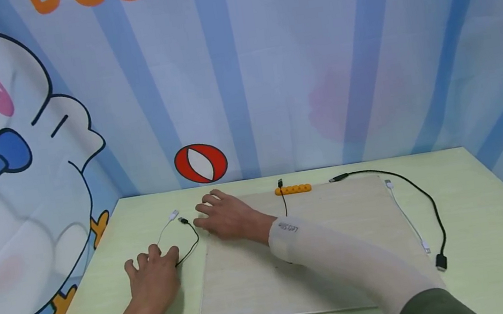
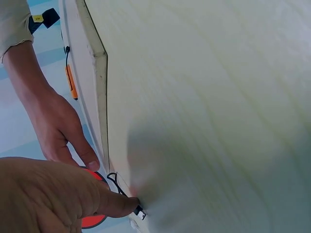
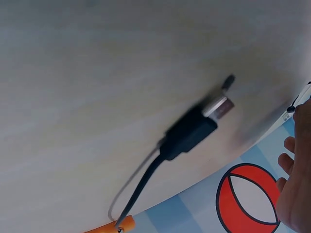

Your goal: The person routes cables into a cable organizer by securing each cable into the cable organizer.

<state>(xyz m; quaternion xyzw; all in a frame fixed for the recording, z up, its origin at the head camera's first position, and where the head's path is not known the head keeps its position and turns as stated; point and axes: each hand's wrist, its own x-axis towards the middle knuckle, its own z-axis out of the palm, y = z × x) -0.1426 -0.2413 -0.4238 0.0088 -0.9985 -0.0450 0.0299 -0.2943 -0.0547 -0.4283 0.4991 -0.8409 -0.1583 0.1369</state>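
My left hand [image 1: 154, 277] is low at the left side of the table, fingers spread and bent. A black cable [image 1: 192, 250] with a USB plug [image 1: 183, 220] runs out from beside its thumb. A thin white cable with a white plug [image 1: 173, 215] leads back from near the fingertips. In the left wrist view the thumb [image 2: 121, 205] overlaps the black plug [image 2: 140, 212]; the palm side is hidden. My right hand [image 1: 226, 217] reaches across over the board's back left corner, fingers apart and holding nothing.
A flat pale board [image 1: 247, 293] lies mid-table. At its back edge sits an orange cable holder [image 1: 300, 189] with a black USB cable [image 3: 189, 133] in it. To the right lie a white cable [image 1: 407, 218] and a thicker black cable [image 1: 434, 205]. A printed curtain [image 1: 277, 66] hangs behind.
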